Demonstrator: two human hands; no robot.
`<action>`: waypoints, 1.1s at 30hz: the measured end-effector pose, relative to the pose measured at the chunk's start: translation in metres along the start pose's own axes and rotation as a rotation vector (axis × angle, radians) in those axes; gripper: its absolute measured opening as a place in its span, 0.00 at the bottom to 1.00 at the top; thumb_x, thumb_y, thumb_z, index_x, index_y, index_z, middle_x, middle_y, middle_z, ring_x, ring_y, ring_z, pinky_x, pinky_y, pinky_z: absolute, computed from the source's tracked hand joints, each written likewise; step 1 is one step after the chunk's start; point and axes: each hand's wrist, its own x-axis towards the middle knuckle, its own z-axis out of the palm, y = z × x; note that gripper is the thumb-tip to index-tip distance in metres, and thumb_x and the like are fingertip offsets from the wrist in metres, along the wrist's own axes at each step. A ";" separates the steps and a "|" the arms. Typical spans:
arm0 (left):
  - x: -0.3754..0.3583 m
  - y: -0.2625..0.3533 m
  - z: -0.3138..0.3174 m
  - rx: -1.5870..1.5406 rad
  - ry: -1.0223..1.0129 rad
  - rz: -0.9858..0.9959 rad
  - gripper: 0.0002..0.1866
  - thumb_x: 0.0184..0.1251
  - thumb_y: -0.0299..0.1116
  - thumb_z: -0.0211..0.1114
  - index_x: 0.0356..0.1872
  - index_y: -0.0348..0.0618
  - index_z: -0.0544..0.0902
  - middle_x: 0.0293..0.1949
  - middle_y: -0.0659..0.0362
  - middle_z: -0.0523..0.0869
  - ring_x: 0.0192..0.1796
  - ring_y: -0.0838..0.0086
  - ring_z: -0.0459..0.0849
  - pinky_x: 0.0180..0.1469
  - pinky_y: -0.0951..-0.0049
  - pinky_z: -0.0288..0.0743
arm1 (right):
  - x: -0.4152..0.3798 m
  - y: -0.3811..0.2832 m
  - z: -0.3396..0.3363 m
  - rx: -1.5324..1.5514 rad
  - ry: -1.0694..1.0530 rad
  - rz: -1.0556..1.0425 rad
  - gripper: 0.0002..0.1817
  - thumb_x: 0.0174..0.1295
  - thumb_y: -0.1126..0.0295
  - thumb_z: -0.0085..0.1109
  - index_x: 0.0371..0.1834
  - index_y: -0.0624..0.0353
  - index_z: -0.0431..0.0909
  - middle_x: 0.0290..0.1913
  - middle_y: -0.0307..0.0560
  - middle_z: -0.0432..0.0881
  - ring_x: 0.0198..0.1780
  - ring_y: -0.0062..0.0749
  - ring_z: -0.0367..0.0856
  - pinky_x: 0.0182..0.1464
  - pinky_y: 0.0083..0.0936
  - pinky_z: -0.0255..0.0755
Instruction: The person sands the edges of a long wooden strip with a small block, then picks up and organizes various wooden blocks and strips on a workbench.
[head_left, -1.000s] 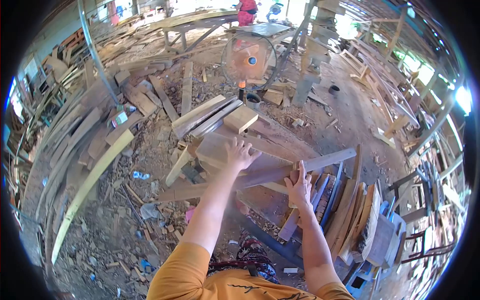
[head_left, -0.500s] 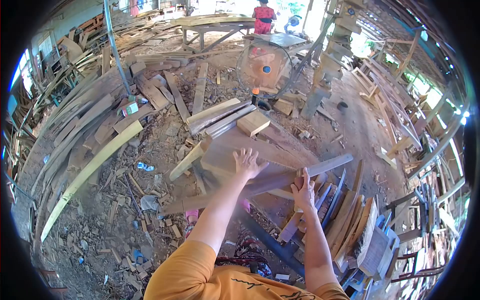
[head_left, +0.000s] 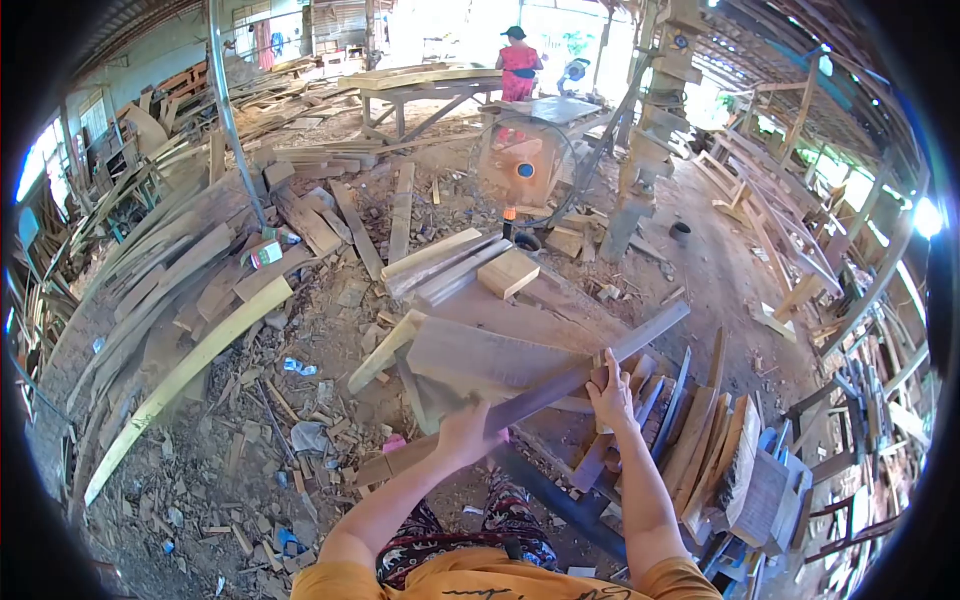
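A long, narrow wooden plank lies slantwise before me, its far end up to the right. My left hand, smeared by motion, has its fingers closed over the plank's near part. Farther along, my right hand grips the same plank at its edge, and a small brown piece shows at the fingertips. Just beyond the plank is a wide, dusty board. On the surface behind it sit a thick wood block and several parallel wood strips.
A standing fan faces me past the boards. Stacked planks stand close on my right. Wood scraps litter the ground at left, near a long pale curved board. A person in red stands by a far table.
My left hand has drawn back from the wide board onto the plank. The plank's near end has swung toward me, while my right hand has stayed near the same spot.
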 end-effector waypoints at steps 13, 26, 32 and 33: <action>-0.060 0.018 0.026 -0.302 -0.117 0.004 0.40 0.61 0.46 0.66 0.72 0.48 0.61 0.54 0.41 0.81 0.55 0.44 0.82 0.57 0.49 0.78 | -0.025 -0.033 -0.016 -0.351 -0.041 0.039 0.40 0.67 0.53 0.59 0.80 0.31 0.49 0.53 0.66 0.74 0.54 0.65 0.78 0.53 0.54 0.76; -0.119 0.030 0.020 -0.348 -0.067 -0.046 0.40 0.60 0.45 0.68 0.72 0.52 0.60 0.49 0.41 0.81 0.44 0.42 0.85 0.45 0.45 0.81 | -0.036 -0.053 0.012 -0.388 0.162 -0.267 0.32 0.63 0.58 0.60 0.73 0.33 0.66 0.51 0.60 0.76 0.52 0.62 0.76 0.48 0.55 0.76; -0.119 0.038 0.021 -0.314 -0.093 -0.129 0.44 0.60 0.50 0.67 0.76 0.55 0.58 0.44 0.42 0.84 0.43 0.44 0.86 0.45 0.47 0.80 | 0.079 -0.017 0.011 -0.439 0.099 0.035 0.32 0.65 0.58 0.58 0.74 0.36 0.64 0.53 0.61 0.76 0.56 0.62 0.76 0.52 0.54 0.75; -0.120 0.036 0.022 -0.317 -0.099 -0.128 0.43 0.61 0.50 0.67 0.75 0.54 0.59 0.46 0.42 0.84 0.44 0.44 0.86 0.46 0.47 0.80 | 0.076 -0.018 0.014 -0.437 0.133 0.038 0.32 0.65 0.58 0.58 0.74 0.36 0.63 0.53 0.60 0.76 0.55 0.62 0.76 0.52 0.54 0.75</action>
